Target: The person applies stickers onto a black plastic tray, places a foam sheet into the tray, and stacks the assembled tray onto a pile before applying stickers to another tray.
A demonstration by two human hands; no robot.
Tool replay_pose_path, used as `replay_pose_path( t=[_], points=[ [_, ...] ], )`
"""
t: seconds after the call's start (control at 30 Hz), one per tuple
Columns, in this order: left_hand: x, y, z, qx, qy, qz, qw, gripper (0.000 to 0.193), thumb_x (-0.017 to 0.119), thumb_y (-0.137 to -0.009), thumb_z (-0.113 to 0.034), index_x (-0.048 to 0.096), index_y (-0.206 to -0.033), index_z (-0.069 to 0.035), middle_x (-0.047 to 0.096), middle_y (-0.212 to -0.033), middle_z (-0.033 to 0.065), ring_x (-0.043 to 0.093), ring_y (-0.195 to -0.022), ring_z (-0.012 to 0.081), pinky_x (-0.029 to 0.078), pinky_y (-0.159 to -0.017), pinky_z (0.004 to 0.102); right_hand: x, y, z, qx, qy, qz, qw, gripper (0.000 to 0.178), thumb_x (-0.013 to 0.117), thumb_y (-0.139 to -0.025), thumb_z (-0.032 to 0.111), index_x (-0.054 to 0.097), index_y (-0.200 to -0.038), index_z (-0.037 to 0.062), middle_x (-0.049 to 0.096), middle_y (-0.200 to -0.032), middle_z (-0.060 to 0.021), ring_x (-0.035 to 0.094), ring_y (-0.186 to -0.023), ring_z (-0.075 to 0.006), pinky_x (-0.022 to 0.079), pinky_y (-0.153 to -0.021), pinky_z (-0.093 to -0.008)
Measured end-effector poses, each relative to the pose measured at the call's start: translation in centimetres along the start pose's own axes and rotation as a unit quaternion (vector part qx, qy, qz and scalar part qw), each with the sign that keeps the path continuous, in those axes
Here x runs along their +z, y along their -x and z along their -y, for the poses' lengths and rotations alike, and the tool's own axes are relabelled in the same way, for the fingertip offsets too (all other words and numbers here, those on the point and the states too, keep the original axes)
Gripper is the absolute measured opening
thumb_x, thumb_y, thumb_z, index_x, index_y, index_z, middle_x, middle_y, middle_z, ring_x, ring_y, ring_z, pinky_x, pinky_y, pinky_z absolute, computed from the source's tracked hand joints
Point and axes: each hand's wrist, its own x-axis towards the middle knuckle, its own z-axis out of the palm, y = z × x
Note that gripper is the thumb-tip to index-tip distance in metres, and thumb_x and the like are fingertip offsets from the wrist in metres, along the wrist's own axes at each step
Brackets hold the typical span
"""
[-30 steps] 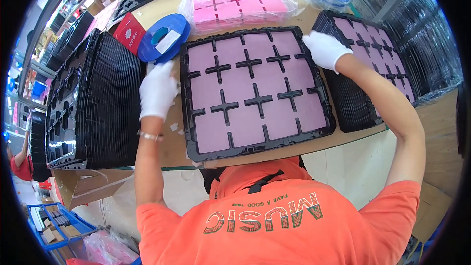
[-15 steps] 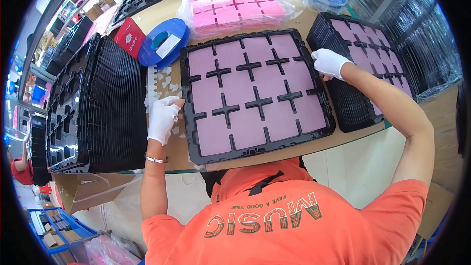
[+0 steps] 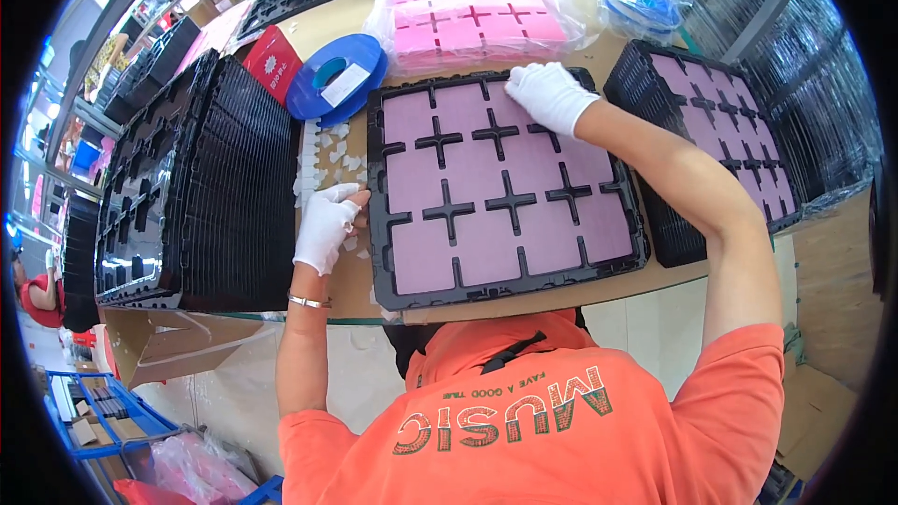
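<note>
The table (image 3: pixel 348 23) runs under everything, out past both hands. Left of the left hand (image 3: pixel 327 229), close to its knuckles, a tall stack (image 3: pixel 248 206) of black trays stands leaning. Beyond the right forearm, to the right hand's (image 3: pixel 550 98) right, a second stack (image 3: pixel 678 238) has lilac on its top.

Between the hands lies the tray (image 3: pixel 514 287), flat on the table, its left rim at the left fingertips and its far rim below the right ones. It looks like thin moulded plastic: light, fairly stiff along the rim, likely to flex if lifted by one corner, and a little slick under gloves. Opposite side rims seem the best hold. The lilac sheet (image 3: pixel 472 171) in it, pierced by black crosses, looks soft and light, easy to crease or tear at the narrow cuts; it is better pinched at an edge.

Ahead of the right hand is a clear-bagged pink pack (image 3: pixel 458 33); ahead and right, a bagged blue reel (image 3: pixel 645 2).

The left hand is narrow, thumb and fingers drawn together by the rim; I cannot tell whether they grip it. The right is curled, fingertips bunched over the far edge; whether anything is pinched is hidden.

Ahead of the left hand sit a blue reel (image 3: pixel 309 93), a red card (image 3: pixel 271 61) and, nearest, small white scraps (image 3: pixel 327 157).
</note>
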Motion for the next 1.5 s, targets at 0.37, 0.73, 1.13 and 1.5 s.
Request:
replay_pose_path(
  t=[0.37, 0.73, 1.13, 1.5],
  points=[
    [-0.7, -0.8, 0.1, -0.024, 0.003, 0.007, 1.000, 0.024, 0.073, -0.086, -0.016, 0.070, -0.106, -0.003, 0.069, -0.081, 0.0005, 0.063, -0.062, 0.0054, 0.044, -0.051, 0.0180, -2.3, 11.7, -3.6, 0.285, -0.265, 0.133, 0.911, 0.021, 0.049, -0.082, 0.007, 0.061, -0.096, -0.0033, 0.065, -0.089, -0.0303, 0.065, -0.085, -0.0455, 0.051, -0.079, -0.0487],
    [-0.4, -1.4, 0.8, -0.016, 0.040, 0.004, 0.999, 0.023, 0.075, -0.083, -0.012, 0.071, -0.103, 0.000, 0.068, -0.078, 0.0015, 0.062, -0.061, 0.0076, 0.044, -0.051, 0.0192, 3.9, 15.1, -8.8, 0.289, -0.356, 0.262, 0.849, 0.017, 0.074, -0.069, 0.015, 0.074, -0.084, 0.0057, 0.069, -0.082, -0.0141, 0.068, -0.075, -0.0299, 0.054, -0.074, -0.0367],
    [-2.4, 8.0, -7.6, 0.365, 0.058, -0.247, 0.896, 0.026, 0.065, -0.092, -0.017, 0.065, -0.107, 0.004, 0.065, -0.095, 0.0083, 0.058, -0.079, 0.0104, 0.047, -0.070, 0.0251, -23.2, 20.6, 0.3, 0.346, -0.385, -0.275, 0.810, 0.036, 0.050, -0.098, 0.007, 0.055, -0.132, -0.0045, 0.059, -0.107, -0.0055, 0.050, -0.079, -0.0079, 0.043, -0.069, -0.0208],
    [22.0, 0.5, -18.3, 0.241, 0.136, 0.243, 0.930, 0.023, 0.071, -0.087, -0.010, 0.067, -0.100, 0.008, 0.066, -0.076, 0.0060, 0.062, -0.066, 0.0156, 0.051, -0.065, 0.0275, -15.2, 40.0, -18.3, 0.552, -0.373, -0.237, 0.707, 0.038, 0.050, -0.093, 0.012, 0.063, -0.129, 0.0047, 0.055, -0.087, 0.0056, 0.046, -0.067, -0.0043, 0.038, -0.055, -0.0199]
  ],
)
